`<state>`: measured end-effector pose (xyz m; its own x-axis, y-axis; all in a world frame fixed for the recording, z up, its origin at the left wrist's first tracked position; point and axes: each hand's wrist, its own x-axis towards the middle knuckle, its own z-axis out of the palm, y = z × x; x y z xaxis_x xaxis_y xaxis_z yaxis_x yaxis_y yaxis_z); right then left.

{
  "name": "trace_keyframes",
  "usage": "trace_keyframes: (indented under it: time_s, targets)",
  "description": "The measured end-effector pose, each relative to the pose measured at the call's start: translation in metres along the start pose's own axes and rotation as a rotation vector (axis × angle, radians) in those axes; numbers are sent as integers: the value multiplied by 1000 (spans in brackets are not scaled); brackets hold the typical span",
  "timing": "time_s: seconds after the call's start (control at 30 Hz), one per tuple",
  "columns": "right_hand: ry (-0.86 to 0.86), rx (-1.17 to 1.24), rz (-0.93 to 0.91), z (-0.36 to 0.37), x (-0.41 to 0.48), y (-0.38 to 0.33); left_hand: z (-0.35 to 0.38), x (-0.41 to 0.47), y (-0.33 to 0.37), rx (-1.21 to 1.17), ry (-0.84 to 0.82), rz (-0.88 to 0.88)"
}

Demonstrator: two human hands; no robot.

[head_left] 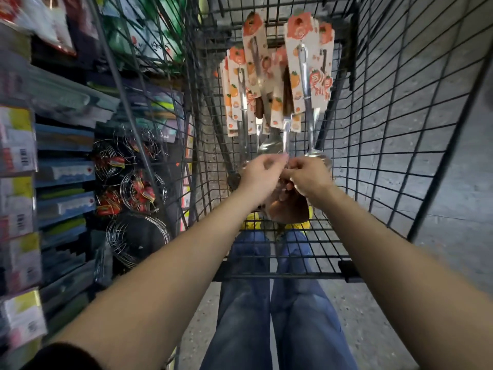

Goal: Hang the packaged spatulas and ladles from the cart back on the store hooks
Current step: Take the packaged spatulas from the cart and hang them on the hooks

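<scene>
Bare forearms [165, 271] reach out over blue denim legs [245, 303] into a black wire shopping cart [400, 129]; the left hand [262, 174] and right hand [310, 178] meet knuckle to knuckle, fingers of both curled around the metal bowl ends of a bundle of steel spatulas and ladles [301, 76] fixed to white cards printed with orange fruit; the bundle fans away from the hands toward twelve o'clock, inside the cart, with the card tops farthest from the grip; a brown shape lies under the hands at six o'clock, too blurred to name; at nine o'clock stands the store display of packaged goods [64, 169], with round wire racks [133, 182] beside it; judged from the frame, the bundle is fairly heavy for its size, rigid in the steel but loose as a group, so pieces may slide or splay; polished shafts look slippery, and the thin cards would bend or tear; a firmer hold would be on the shafts just below the cards, leaving the card tops free for the hooks.
</scene>
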<state>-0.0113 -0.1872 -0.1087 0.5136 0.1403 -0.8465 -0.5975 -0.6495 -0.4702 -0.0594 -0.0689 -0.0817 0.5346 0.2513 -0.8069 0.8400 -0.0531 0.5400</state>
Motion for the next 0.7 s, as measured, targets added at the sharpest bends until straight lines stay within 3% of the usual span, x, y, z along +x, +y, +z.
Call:
trace_keyframes:
  time_s: [0.13,0.27,0.4,0.7]
  targets:
    - [-12,-121,-102,9,-17,-3,-5,2,13,-229,48,-49]
    - [18,-233,-188,17,-25,-7,-16,8,11,-275,80,-41]
    - [-187,38,-75,8,-27,-16,-37,16,3,-216,85,-56]
    - [301,-94,-130,5,48,-32,-53,28,-18,-257,108,-84]
